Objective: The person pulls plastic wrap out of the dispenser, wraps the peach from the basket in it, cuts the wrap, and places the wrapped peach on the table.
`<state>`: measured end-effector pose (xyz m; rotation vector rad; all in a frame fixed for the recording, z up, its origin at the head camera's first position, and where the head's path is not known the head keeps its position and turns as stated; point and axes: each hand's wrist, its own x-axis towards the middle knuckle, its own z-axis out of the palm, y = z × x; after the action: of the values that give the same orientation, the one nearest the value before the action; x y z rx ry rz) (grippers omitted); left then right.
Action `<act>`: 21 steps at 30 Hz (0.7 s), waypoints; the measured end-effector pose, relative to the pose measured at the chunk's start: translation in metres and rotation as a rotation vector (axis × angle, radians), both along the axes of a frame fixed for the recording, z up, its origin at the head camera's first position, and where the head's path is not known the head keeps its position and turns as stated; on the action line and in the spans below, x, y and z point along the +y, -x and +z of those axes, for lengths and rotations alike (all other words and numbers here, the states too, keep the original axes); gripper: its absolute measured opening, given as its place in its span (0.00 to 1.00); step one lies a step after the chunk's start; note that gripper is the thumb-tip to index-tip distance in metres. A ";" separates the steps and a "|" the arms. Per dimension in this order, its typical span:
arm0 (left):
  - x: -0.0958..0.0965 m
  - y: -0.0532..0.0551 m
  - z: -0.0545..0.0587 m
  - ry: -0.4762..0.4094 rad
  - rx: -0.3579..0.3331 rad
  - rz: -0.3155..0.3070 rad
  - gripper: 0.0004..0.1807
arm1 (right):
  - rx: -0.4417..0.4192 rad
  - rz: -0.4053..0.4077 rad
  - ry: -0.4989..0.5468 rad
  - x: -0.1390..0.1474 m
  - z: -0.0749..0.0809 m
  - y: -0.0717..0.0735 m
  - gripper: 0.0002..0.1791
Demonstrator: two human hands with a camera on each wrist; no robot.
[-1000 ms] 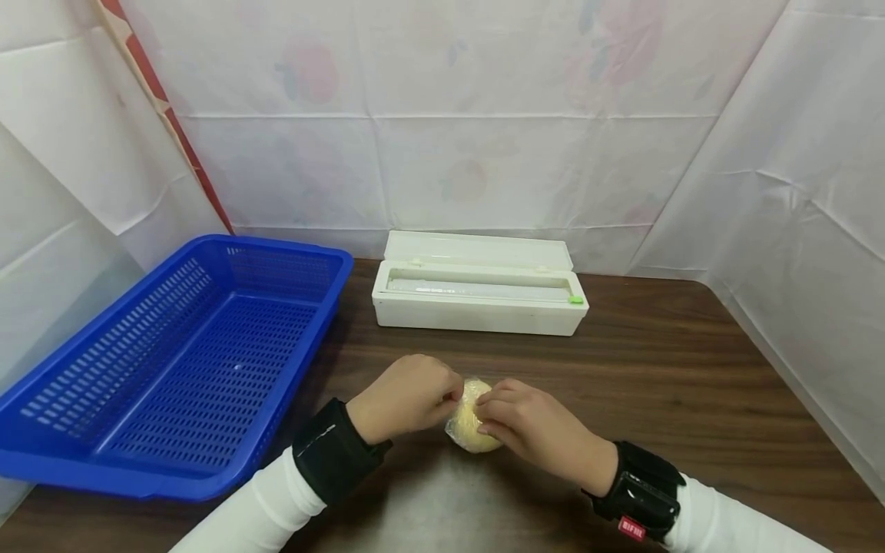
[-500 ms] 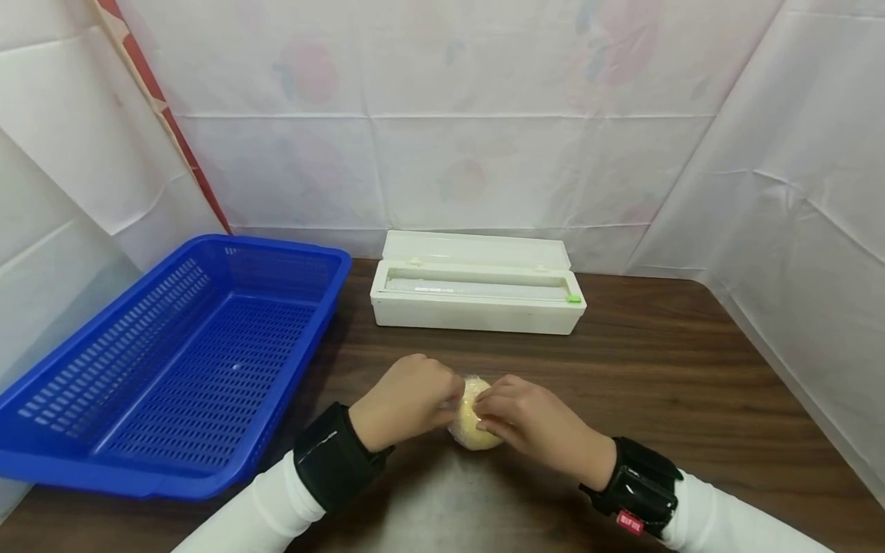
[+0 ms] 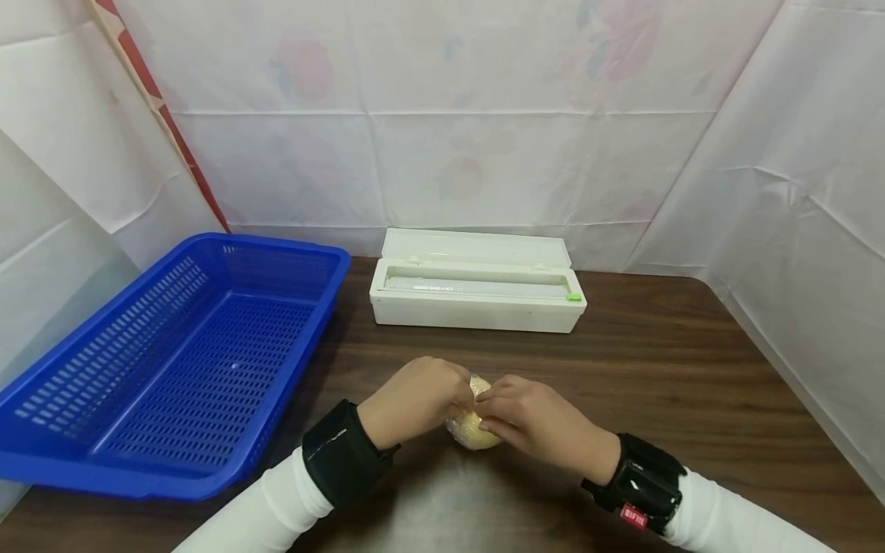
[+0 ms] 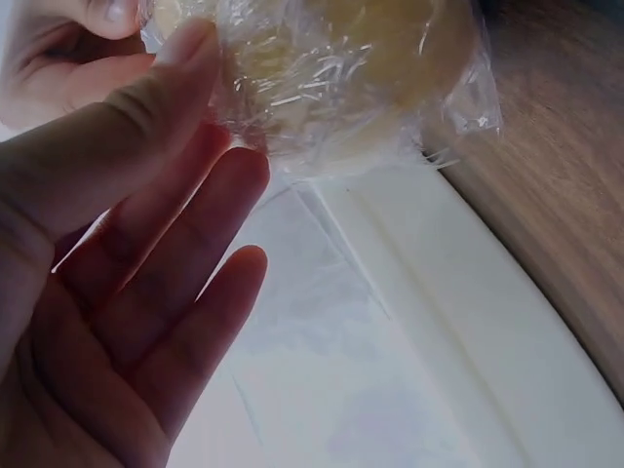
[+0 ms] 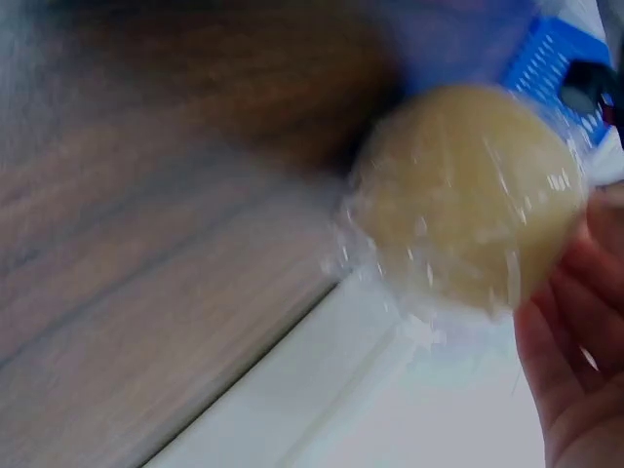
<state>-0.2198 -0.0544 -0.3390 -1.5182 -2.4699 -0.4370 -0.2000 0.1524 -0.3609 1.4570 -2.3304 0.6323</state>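
A round, pale yellow ball wrapped in cling film (image 3: 472, 438) is between the two hands near the front of the table, its film crinkled and loose at the edges. My left hand (image 3: 423, 398) comes from the left and pinches the film (image 4: 292, 73) between thumb and forefinger, the other fingers held out straighter. From the right, my right hand (image 3: 538, 421) has its curled fingertips on top of the ball, pinching the wrapping. The two sets of fingertips nearly meet there and hide part of the ball. The right wrist view shows the ball's smooth side (image 5: 458, 195) under the film.
Behind the hands stands a white cling film box (image 3: 477, 316), its lid (image 3: 477, 247) raised and a film roll (image 3: 477, 287) inside. A large blue plastic basket (image 3: 203, 384) lies on the left. White sheeting (image 3: 477, 77) encloses the brown wooden table (image 3: 691, 369).
My left hand has shifted slightly right, so its fingertips are closer to the right hand's over the ball. The right hand, basket and box have stayed about where they were.
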 end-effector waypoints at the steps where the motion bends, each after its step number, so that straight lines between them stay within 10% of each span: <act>1: 0.000 0.000 0.000 0.006 0.009 -0.002 0.08 | -0.020 0.017 0.008 0.002 0.001 0.001 0.10; 5: 0.000 -0.001 0.000 0.020 0.047 -0.005 0.13 | -0.098 0.016 0.050 0.019 0.010 0.006 0.12; 11: 0.002 -0.001 -0.001 0.010 0.066 -0.006 0.19 | -0.378 -0.292 -0.162 0.052 0.018 0.006 0.15; 15: 0.002 -0.001 -0.002 0.012 0.058 0.002 0.18 | -0.545 -0.347 -0.226 0.056 0.001 0.004 0.16; 21: 0.002 -0.003 0.001 0.025 0.052 0.013 0.21 | -0.463 -0.330 -0.118 0.045 -0.013 -0.002 0.02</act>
<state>-0.2169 -0.0528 -0.3379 -1.5019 -2.4529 -0.3612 -0.1983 0.1974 -0.3744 1.0053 -2.9208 0.8147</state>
